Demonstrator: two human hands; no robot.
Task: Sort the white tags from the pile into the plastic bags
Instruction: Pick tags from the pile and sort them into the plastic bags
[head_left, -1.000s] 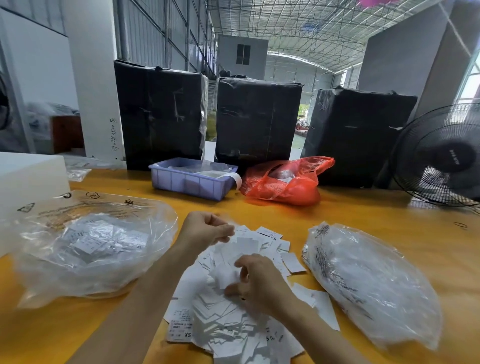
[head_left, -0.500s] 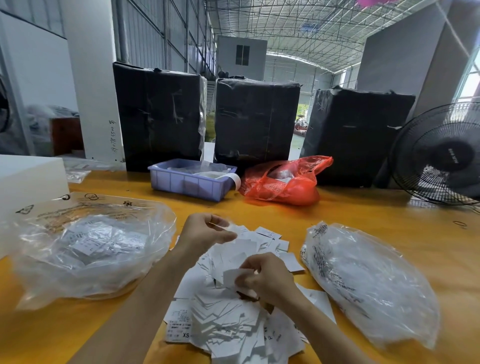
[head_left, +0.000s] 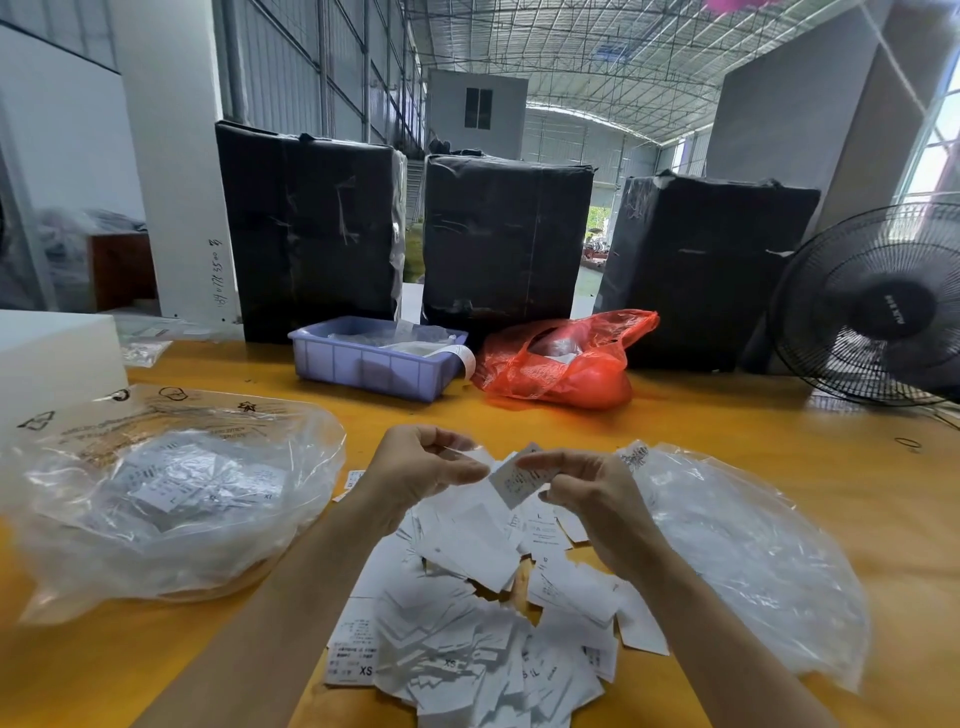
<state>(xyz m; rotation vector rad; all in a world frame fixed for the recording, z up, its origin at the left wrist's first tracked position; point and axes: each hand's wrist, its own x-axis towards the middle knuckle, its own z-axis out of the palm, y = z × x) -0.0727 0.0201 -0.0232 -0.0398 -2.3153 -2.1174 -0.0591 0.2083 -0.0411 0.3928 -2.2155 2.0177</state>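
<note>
A pile of white tags (head_left: 478, 613) lies on the yellow table (head_left: 727, 441) in front of me. Above its far end, my right hand (head_left: 587, 499) pinches one white tag (head_left: 514, 480) between thumb and fingers. My left hand (head_left: 421, 467) is raised beside it, its fingers curled around a few tags whose edges stick out toward the right hand. A clear plastic bag (head_left: 156, 493) with tags inside sits to the left of the pile. A second clear plastic bag (head_left: 743, 551) lies to the right.
A purple plastic bin (head_left: 374, 358) and a red plastic bag (head_left: 561, 364) sit at the back of the table. Three black wrapped bales (head_left: 504, 239) stand behind them. A black fan (head_left: 872, 306) stands at the right, a white box (head_left: 52, 358) at the far left.
My right hand picked a tag out of the pile and lifted it up toward my left hand. The left hand rose slightly and stayed curled on its tags.
</note>
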